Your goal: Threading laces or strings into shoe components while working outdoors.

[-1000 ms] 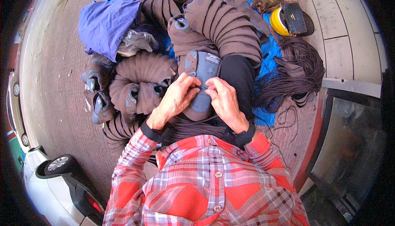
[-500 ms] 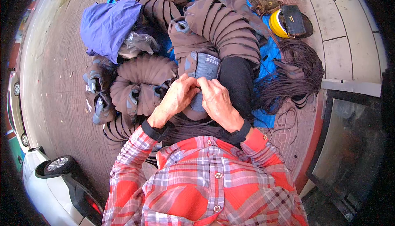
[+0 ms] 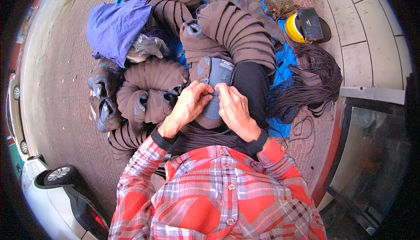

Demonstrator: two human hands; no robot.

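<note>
On my lap lies a brown shoe upper with a grey-blue tongue [image 3: 221,70]. Over its tongue my left hand [image 3: 186,105] and my right hand [image 3: 236,112] are both closed in a pinch, fingertips a small gap apart. A short dark shoelace [image 3: 214,94] shows between them; the fingers hide most of it. Dark laces [image 3: 197,137] lie across my lap below the wrists. Beyond the upper curves a long stack of nested brown shoe uppers [image 3: 238,32]. A second curled stack [image 3: 153,82] sits left of my left hand.
A blue tarp [image 3: 280,128] lies under the stacks. To the right are a bundle of dark laces [image 3: 313,87], a yellow container [image 3: 293,28] and a black purse [image 3: 310,23]. A purple cloth [image 3: 116,28] lies far left. A white car [image 3: 48,196] stands at lower left.
My fingertips, which met over the tongue, have drawn slightly apart, and a bit of dark lace now shows between them. My right hand has shifted a little to the right.
</note>
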